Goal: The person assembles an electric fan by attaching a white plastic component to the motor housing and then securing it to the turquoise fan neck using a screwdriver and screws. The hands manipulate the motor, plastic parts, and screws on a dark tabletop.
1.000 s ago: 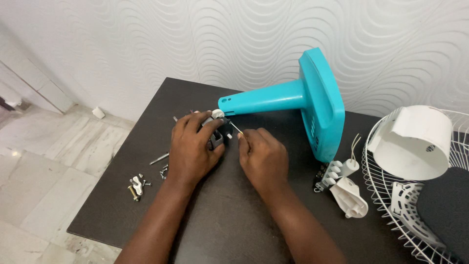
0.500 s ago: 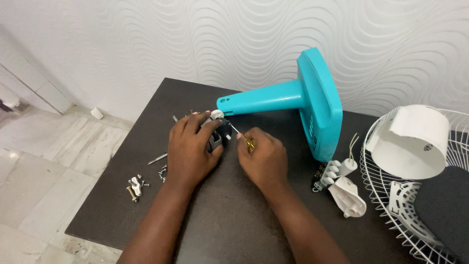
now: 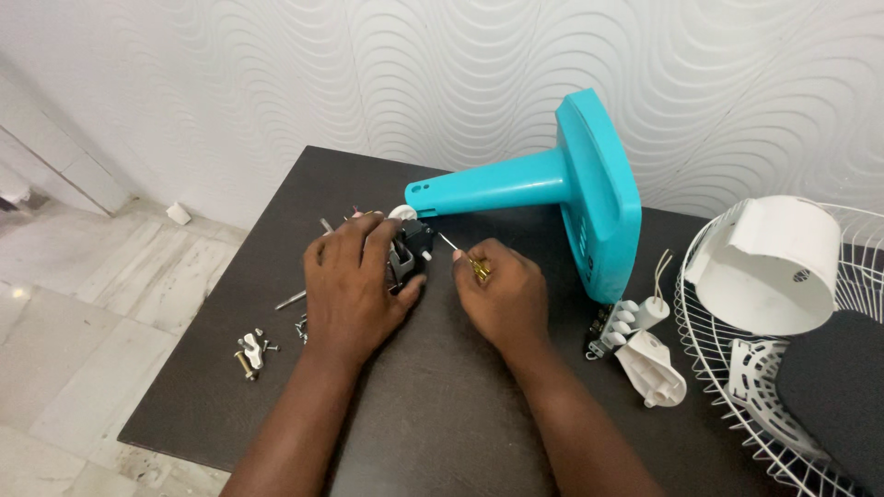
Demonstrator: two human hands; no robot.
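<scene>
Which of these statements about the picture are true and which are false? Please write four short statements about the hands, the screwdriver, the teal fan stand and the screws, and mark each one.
1. The left hand covers a small dark part on the table. True.
2. The right hand holds a small screwdriver whose tip points toward the dark part. True.
3. The teal fan stand stands upright on its base. False: it lies on its side, base facing right.
4. The loose screws lie to the right of the wire fan guard. False: they lie near the table's left edge, left of the left hand.
</scene>
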